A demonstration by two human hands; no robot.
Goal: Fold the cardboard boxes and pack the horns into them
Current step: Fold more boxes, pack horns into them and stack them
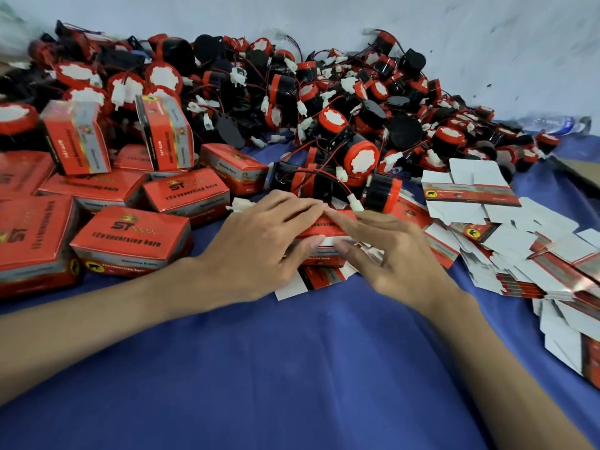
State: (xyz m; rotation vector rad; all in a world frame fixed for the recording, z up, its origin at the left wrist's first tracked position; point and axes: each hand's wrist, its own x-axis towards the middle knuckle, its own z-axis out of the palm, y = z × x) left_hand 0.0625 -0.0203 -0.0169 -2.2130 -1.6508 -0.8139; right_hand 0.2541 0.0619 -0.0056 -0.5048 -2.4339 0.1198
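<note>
Working over a blue cloth (292,368), a person presses both hands onto one red box (328,224) at the centre of the view, apparently to shape it from flat card. The left hand (256,245) lies over the box's left end, fingers long and close together on top, thumb against the near face. The right hand (386,251) mirrors it on the right end, its fingertips meeting the left ones along the top edge, so the box is pinched from both sides, probably to square its walls. Whether the box is empty cannot be told. Just beyond the hands lies a big heap of horns (324,102), red and black with thin wires, near enough to reach. To the left sit finished boxes (130,235), closed and loosely piled. To the right, flat blanks (506,241) fan out, white sides mostly up, ready to be taken.
</note>
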